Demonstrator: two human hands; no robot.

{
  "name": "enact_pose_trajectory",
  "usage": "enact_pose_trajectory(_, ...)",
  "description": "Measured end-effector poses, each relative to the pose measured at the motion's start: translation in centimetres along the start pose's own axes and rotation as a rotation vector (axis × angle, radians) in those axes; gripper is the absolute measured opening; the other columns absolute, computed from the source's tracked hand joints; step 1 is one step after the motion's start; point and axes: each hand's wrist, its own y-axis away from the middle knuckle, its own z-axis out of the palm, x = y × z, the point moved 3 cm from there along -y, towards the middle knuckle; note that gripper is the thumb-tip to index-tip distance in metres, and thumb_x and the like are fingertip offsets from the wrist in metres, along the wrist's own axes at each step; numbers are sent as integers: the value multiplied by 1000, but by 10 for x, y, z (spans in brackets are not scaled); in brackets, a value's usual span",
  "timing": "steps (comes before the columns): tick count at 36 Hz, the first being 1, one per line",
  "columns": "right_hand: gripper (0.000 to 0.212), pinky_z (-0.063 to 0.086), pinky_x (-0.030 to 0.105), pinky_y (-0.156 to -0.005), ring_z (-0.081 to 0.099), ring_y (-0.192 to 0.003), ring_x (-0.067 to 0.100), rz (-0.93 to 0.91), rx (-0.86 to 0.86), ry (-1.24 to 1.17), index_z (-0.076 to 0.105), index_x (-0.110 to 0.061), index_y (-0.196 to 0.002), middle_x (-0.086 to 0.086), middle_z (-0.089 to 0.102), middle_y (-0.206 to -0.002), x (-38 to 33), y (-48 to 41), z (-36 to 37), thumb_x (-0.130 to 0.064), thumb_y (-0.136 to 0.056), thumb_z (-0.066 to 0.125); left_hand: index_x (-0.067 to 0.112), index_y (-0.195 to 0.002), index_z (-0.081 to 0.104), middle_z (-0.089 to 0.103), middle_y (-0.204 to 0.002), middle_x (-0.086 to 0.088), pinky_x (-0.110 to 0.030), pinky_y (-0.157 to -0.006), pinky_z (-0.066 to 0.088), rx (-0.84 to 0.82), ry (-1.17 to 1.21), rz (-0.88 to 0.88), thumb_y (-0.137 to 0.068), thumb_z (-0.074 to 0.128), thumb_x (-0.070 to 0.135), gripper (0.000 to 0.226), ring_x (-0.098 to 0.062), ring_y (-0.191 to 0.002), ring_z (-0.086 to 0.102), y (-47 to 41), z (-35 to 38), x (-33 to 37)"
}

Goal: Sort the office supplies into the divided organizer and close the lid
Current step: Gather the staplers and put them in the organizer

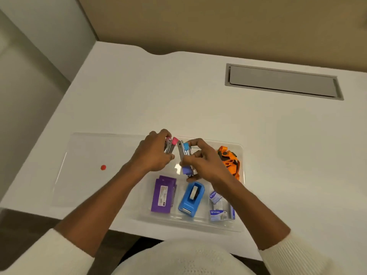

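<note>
From the head camera I see my left hand (154, 153) clenched around a small metal stapler with a pink cap (171, 144), held above the far edge of the clear plastic divided organizer (198, 222). My right hand (205, 161) grasps a second metal stapler with a blue cap (185, 156), just beside the pink one, over the organizer's far middle compartment. In the near left compartment lies a purple flat box (161, 194); a blue tape dispenser (191, 199) sits in the middle one; small pale blue staple boxes (218, 215) fill the near right. An orange strap bundle (229, 161) lies in the far right corner. The clear lid (89, 155) lies open, flat on the white desk (178, 100), left of the organizer, bearing a red dot (103, 167).
</note>
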Motion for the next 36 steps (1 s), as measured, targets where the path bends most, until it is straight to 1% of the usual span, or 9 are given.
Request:
enact_pose_trajectory(4,36,66,46,-67,74,-73,24,19,39,6,58,-26,-117,6,72,-74,-2,-14,22,-19,-85,75,26,-134,51,57,-121,-8,-32,-69,49,22,-204,42,-81,80,37,61,-26,-98,65,-1,7,-8)
enact_pose_trajectory(8,40,66,49,-67,76,-81,31,15,107,31,57,-28,-117,13,74,-80,4,-18,27,-21,-82,75,21,-131,54,56,-120,-9,-33,-64,43,44,-367,116,-83,79,37,56,-27,-98,66,4,18,0)
enact_pose_trajectory(14,41,66,48,-67,76,-78,31,21,211,39,56,-26,-119,9,74,-77,16,-14,16,-18,-83,74,15,-136,51,61,-122,-11,-32,-68,43,32,-416,75,-83,80,29,62,-28,-104,67,1,28,3)
enact_pose_trajectory(20,42,64,33,-58,73,-67,16,44,252,38,56,-23,-121,3,71,-76,26,-7,6,-14,-84,75,13,-140,49,61,-125,-11,-33,-76,53,37,-432,72,-83,82,25,68,-27,-107,66,-2,39,-3)
enact_pose_trajectory(23,44,65,36,-60,74,-72,19,42,266,67,56,-25,-120,5,71,-82,30,-8,8,-16,-82,76,12,-140,47,62,-127,-11,-35,-79,54,50,-409,90,-83,83,24,69,-28,-109,66,-2,45,-4)
enact_pose_trajectory(27,42,66,44,-62,77,-76,22,34,290,107,55,-30,-117,6,75,-88,36,-10,12,-24,-82,77,13,-137,46,60,-128,-11,-37,-81,58,120,-290,95,-83,83,38,70,-28,-109,65,1,42,-11)
enact_pose_trajectory(31,45,66,44,-62,77,-77,21,31,305,153,53,-32,-117,6,75,-92,38,-12,15,-26,-80,77,14,-128,58,64,-121,-7,-35,-76,60,283,-151,160,-86,82,27,51,-23,-101,67,14,25,-24)
enact_pose_trajectory(34,46,66,44,-61,76,-74,19,1,310,222,52,-32,-117,2,74,-89,33,-14,19,-28,-79,77,14,-118,66,67,-115,-6,-36,-71,60,420,-70,99,-83,84,22,40,-23,-99,68,27,11,-40)
enact_pose_trajectory(36,45,66,44,-60,76,-70,18,-33,318,297,51,-30,-118,-4,73,-84,28,-17,23,-30,-81,77,14,-122,66,67,-120,-6,-36,-76,58,417,-16,14,-85,82,26,43,-25,-105,68,30,5,-50)
